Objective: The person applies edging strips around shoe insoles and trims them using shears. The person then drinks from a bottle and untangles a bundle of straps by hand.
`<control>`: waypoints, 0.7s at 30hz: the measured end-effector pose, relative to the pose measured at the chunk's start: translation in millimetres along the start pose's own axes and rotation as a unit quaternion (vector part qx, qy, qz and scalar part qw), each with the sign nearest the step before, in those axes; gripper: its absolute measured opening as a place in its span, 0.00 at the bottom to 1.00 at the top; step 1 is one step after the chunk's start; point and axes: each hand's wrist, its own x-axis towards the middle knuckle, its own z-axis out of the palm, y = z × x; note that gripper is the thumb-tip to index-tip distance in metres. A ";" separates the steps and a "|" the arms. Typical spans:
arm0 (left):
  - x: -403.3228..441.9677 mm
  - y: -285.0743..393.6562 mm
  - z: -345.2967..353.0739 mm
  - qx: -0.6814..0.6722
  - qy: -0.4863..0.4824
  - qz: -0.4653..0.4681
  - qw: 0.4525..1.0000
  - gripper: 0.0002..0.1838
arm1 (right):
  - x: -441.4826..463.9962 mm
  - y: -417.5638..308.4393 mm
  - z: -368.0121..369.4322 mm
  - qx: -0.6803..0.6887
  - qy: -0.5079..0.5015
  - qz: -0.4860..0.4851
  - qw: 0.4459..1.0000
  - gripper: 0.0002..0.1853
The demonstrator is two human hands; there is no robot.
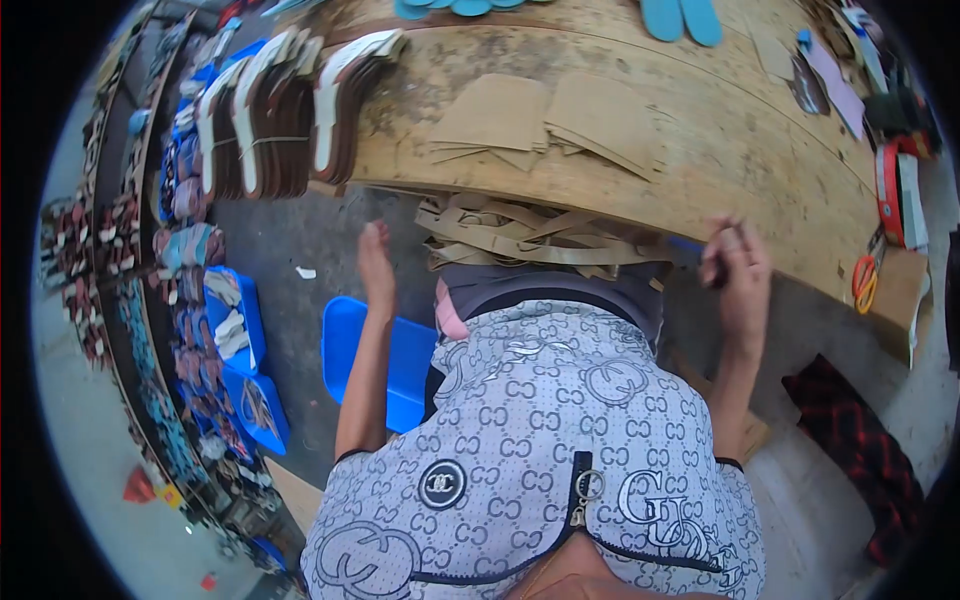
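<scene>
My left hand (pixel 376 268) is raised left of my lap, blurred and seen edge-on. Its fingers look loosely extended, and nothing shows in it. On the right, my right hand (pixel 738 262) has its fingers curled around something small and dark that I cannot make out. A bit of blue shows beside it, under the table edge. Between the hands, a tangle of tan strips (pixel 520 240) lies over my lap. Ahead on the wooden table (pixel 420 110) rest two fanned piles of tan flat pieces, a left pile (pixel 490 115) and a right pile (pixel 605 115).
Tied stacks of brown and white pieces (pixel 270 130) stand at the table's left. Blue soles (pixel 682 18) lie at the far edge. Orange-handled scissors (pixel 865 283) hang by a cardboard box (pixel 900 300) at right. A blue chair (pixel 360 350) and loaded shelves (pixel 120 240) are left.
</scene>
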 end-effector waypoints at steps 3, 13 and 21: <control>-21.9 -1.6 10.9 -0.106 -0.070 -0.365 0.922 0.55 | -0.7 4.9 67.9 -0.122 -0.151 0.000 0.981 0.10; 27.5 -69.8 58.9 -0.511 -0.125 -0.306 0.794 0.42 | 27.5 72.5 168.0 -0.494 -0.334 -0.189 0.780 0.31; -0.9 -64.6 -7.3 -0.598 -0.135 -0.143 0.777 0.30 | 30.7 57.5 168.4 -0.424 -0.332 -0.154 0.828 0.25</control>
